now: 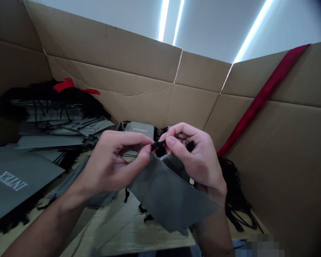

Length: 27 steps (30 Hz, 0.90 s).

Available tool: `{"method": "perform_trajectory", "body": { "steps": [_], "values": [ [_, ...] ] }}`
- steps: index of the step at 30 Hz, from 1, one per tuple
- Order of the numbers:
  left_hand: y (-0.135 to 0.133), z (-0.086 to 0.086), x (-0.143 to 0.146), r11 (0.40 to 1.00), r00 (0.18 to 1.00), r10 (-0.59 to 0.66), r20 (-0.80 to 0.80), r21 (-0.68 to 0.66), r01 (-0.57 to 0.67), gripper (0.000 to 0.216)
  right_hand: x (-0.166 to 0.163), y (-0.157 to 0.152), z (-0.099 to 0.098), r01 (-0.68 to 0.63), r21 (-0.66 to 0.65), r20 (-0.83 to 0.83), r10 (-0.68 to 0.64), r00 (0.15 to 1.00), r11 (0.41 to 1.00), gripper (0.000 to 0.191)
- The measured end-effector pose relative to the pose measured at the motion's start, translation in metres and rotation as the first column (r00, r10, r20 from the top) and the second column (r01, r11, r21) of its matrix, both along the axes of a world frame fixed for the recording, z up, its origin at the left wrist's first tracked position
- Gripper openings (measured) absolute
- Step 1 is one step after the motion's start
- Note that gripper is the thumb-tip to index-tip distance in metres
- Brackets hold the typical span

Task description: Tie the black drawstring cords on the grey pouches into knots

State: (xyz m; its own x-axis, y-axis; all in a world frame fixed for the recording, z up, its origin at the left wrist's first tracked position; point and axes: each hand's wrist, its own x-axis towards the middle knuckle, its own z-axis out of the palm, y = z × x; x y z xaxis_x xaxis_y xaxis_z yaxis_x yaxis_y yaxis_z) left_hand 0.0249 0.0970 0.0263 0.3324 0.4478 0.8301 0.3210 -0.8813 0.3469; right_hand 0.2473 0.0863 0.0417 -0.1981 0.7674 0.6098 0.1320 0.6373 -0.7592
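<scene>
My left hand (112, 162) pinches one part of a black cord (158, 144) between thumb and fingertips. Close beside it, my right hand (199, 155) grips the same cord, fingers curled, with a black end sticking out near the palm. What looks like a knot or loop sits in the short stretch between both hands. Below them hangs a grey pouch (173, 196), tilted, its edge slanting down to the right. Part of its upper edge is hidden behind my hands.
Grey INTEX pouches (24, 178) and black cords are piled at the left. Another INTEX pouch (141, 130) lies behind my hands. Loose black cords (234, 189) lie at the right. Tall cardboard walls (139, 96) surround the table (115, 232); a red strip (264, 100) crosses the right one.
</scene>
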Motion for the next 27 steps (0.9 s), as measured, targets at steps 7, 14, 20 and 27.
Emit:
{"method": "perform_trajectory", "body": {
  "steps": [7,14,20,27],
  "values": [
    [-0.001,0.002,0.004,0.999,0.997,0.018,0.077,-0.05,-0.014,0.019,-0.003,0.004,0.0,0.02,0.036,-0.056,-0.018,0.998,0.999,0.016],
    [-0.001,0.001,0.013,0.99,0.966,0.124,0.226,-0.088,-0.106,0.017,-0.013,-0.008,-0.009,0.282,0.285,-0.025,-0.287,0.958,0.916,0.009],
    [0.002,-0.002,0.01,0.999,0.993,0.05,0.109,0.015,-0.051,0.019,-0.016,-0.003,-0.015,0.236,0.31,0.04,-0.26,0.965,0.921,0.01],
    [0.006,-0.002,0.008,0.979,0.997,0.08,-0.013,0.19,-0.076,0.016,-0.01,-0.004,-0.013,0.248,0.423,0.113,-0.323,0.94,0.872,0.011]
  ]
}}
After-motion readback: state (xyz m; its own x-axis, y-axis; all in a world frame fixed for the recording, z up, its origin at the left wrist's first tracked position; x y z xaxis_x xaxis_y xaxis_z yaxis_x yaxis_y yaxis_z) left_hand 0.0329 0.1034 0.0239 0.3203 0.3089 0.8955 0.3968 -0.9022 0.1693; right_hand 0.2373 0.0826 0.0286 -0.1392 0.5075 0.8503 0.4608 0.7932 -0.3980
